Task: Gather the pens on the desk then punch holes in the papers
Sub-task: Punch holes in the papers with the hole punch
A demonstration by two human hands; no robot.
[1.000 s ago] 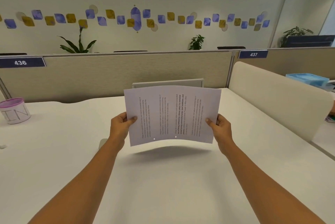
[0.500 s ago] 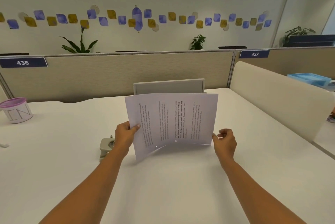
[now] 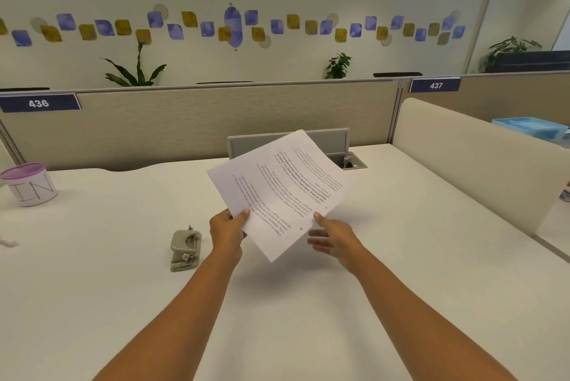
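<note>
Head view, left hand pinches tilted papers

The papers are thin white printed sheets, matt. The desk looks a smooth, matt off-white laminate. Left of its middle the hole punch is dull grey metal. The partition along the back edge is woven beige cloth; the tray past the right edge looks blue plastic.

Pretty clearly an open-plan office: a long white desk boxed in by beige fabric cubicle dividers carrying navy number plates 436 and 437, a grey flip-up cable hatch in the desktop, a small grey hole punch, potted green plants behind.
</note>
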